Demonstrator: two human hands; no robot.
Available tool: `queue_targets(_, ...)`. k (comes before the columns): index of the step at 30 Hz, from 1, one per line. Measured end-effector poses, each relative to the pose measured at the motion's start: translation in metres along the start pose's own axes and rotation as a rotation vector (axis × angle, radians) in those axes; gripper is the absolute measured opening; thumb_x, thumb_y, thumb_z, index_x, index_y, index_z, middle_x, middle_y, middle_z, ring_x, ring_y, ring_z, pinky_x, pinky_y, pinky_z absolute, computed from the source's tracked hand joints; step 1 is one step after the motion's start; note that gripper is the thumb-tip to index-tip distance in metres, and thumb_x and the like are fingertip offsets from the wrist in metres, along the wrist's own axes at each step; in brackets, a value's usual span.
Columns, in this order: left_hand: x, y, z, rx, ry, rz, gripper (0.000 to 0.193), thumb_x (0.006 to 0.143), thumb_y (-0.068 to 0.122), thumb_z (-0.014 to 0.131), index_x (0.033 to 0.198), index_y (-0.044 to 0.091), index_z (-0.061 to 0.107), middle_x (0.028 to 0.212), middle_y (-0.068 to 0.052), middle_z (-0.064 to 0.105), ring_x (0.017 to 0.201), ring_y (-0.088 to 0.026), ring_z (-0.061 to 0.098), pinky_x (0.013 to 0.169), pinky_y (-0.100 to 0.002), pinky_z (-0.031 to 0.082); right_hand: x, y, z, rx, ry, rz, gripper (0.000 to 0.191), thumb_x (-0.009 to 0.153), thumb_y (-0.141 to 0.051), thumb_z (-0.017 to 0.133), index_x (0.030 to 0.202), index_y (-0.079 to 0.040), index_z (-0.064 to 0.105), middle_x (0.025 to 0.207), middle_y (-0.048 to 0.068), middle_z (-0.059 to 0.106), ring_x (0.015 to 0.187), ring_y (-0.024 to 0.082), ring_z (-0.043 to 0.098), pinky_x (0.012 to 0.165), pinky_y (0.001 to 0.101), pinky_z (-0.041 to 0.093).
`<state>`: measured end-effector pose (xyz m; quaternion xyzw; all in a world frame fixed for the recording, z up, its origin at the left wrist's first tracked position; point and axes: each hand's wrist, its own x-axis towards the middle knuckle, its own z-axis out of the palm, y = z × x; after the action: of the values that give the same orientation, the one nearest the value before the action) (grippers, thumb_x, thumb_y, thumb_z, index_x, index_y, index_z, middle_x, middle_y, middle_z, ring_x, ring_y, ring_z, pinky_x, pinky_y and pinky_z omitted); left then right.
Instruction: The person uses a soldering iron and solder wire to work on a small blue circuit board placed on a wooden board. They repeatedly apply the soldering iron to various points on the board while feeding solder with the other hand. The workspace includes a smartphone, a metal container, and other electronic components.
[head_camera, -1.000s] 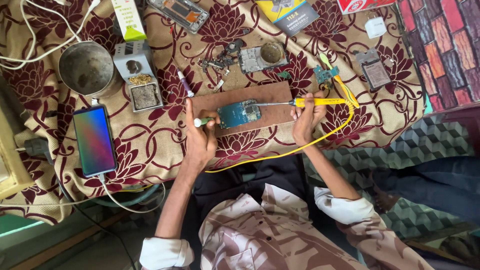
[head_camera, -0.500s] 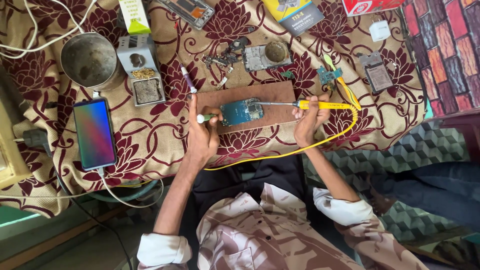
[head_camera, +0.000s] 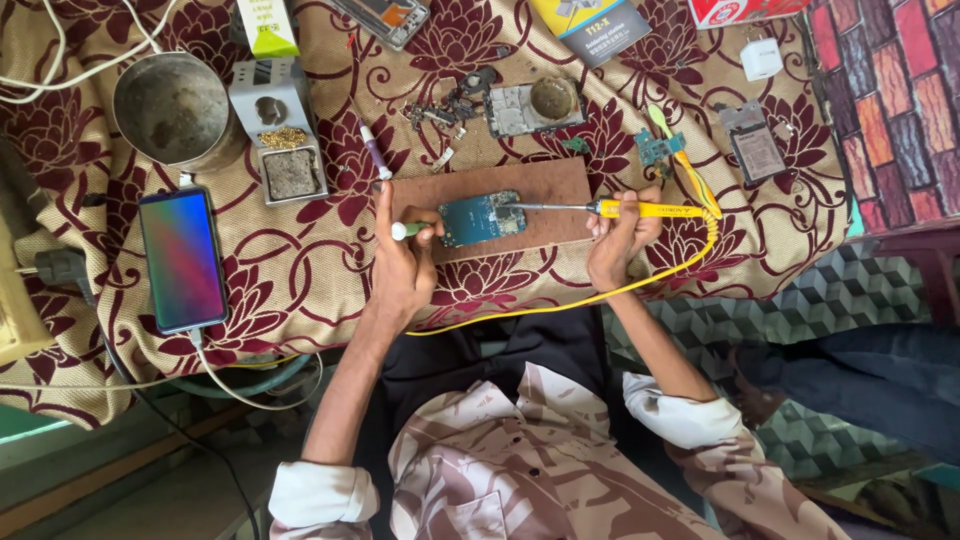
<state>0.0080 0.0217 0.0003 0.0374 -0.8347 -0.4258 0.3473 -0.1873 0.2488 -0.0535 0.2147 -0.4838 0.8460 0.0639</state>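
Observation:
A small blue circuit board (head_camera: 482, 218) lies on a brown wooden board (head_camera: 530, 188) over a maroon floral cloth. My right hand (head_camera: 622, 238) grips a yellow-handled soldering iron (head_camera: 640, 209), its metal tip resting on the circuit board's upper right. My left hand (head_camera: 403, 262) sits at the circuit board's left edge, fingers closed on a thin white and green tool (head_camera: 408, 230), index finger pointing up.
A smartphone (head_camera: 183, 259) with a lit screen lies left, cabled. A metal cup (head_camera: 175, 108), a grey soldering stand (head_camera: 279, 132), a white and purple pen (head_camera: 374, 154), loose phone parts (head_camera: 520, 104), a small green board (head_camera: 657, 148) and boxes ring the work area.
The view has shifted slightly. Both hands stay at the circuit board, with the iron tip still on it.

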Motion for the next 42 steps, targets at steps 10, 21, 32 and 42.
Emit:
queue_targets(10,0.0,-0.003,0.001,-0.001,0.001,0.025,0.075,0.107,-0.01,0.045,0.162,0.006,-0.004,0.099,-0.014,0.069,0.08,-0.023,0.07,0.069,-0.033,0.059,0.002,-0.001,0.001,0.031,0.026,0.025,0.019,0.111,-0.012,0.049,0.095,-0.006,0.041,0.073,0.007,0.05,0.053,0.011,0.047,0.051,0.0286,0.048)
queue_targets(21,0.0,-0.002,0.001,-0.014,0.004,0.03,0.077,0.106,-0.012,0.045,0.162,0.006,-0.004,0.1,-0.014,0.069,0.081,-0.023,0.069,0.071,-0.034,0.059,-0.001,-0.004,0.0,-0.046,-0.017,0.008,0.019,0.113,-0.012,0.048,0.096,-0.005,0.042,0.069,0.007,0.052,0.054,0.012,0.05,0.051,0.026,0.045)
queue_targets(32,-0.001,0.002,0.004,0.035,-0.004,0.005,0.078,0.103,-0.013,0.05,0.16,0.0,-0.001,0.102,-0.014,0.071,0.086,-0.025,0.072,0.075,-0.035,0.061,0.001,-0.017,-0.005,-0.219,-0.143,-0.134,0.021,0.113,-0.012,0.053,0.097,-0.004,0.041,0.074,0.008,0.052,0.058,0.009,0.05,0.055,0.027,0.051)
queue_targets(42,0.006,0.002,0.005,-0.001,0.01,-0.002,0.077,0.103,-0.012,0.048,0.161,-0.001,0.0,0.102,-0.015,0.07,0.087,-0.026,0.073,0.078,-0.037,0.062,0.008,-0.07,0.026,-0.642,-0.395,-0.367,0.022,0.109,-0.01,0.058,0.094,-0.002,0.044,0.073,0.011,0.058,0.061,0.016,0.056,0.056,0.0304,0.043)
